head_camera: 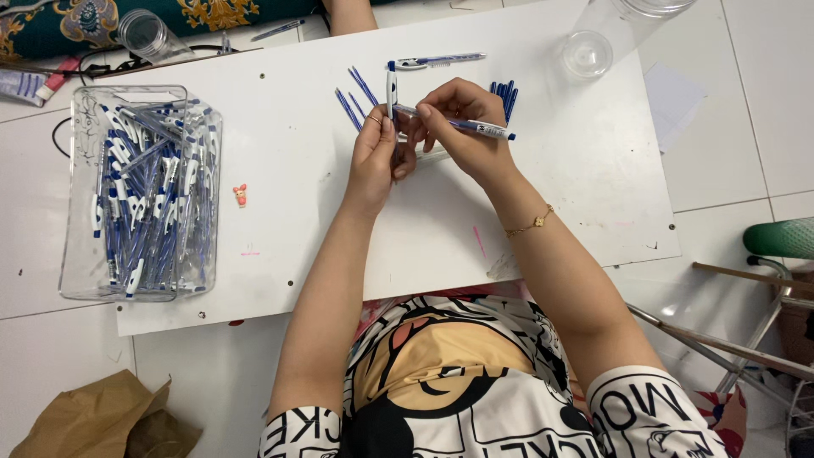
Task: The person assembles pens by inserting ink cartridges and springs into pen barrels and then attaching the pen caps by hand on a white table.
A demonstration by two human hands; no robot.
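both hands meet over the white desk (280, 178). the right hand (462, 123) pinches a blue and white pen (475, 127) lying sideways. the left hand (377, 153) grips another pen (392, 85) standing up (its lower part is hidden). loose blue refills (352, 97) lie just behind. a clear bin (76, 212) full of pens sits far left.

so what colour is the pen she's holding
White and blue pen, in the right hand; head view.
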